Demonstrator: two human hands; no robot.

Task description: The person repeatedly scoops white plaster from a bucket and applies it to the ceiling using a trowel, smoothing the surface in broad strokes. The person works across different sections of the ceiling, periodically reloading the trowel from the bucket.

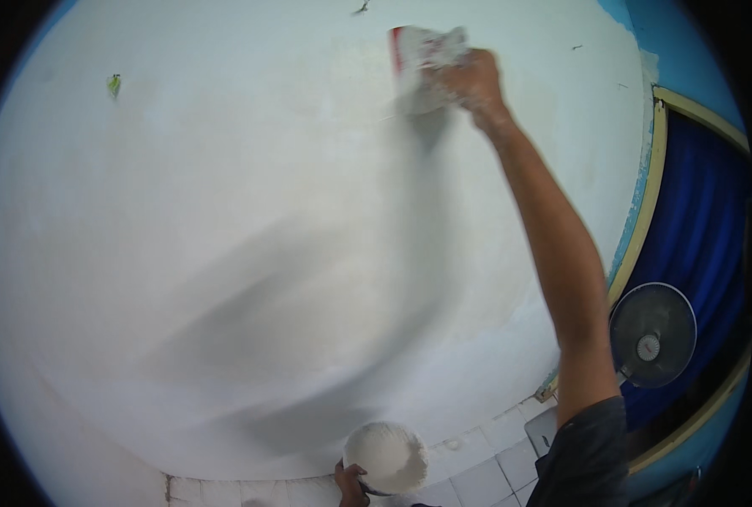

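Observation:
High on the white-coated wall (224, 169), my right hand (475, 83) is closed around a flat red-and-white putty spreader (408, 63). White paste is smeared over the spreader and onto my fingers. Its blade lies at or very close to the wall; which of the two I cannot tell. Low in the view, my left hand (351, 484) grips the left side of a round tub (425, 463) of white paste. My thumb shows at the rim, and the other fingers are mostly hidden.
At the right, a fan (653, 335) with a round guard stands before a blue curtain (693, 203) in a yellowish frame (646, 194). White floor tiles (482, 465) run along the wall's foot. A small green thing (114, 84) sticks to the wall at upper left.

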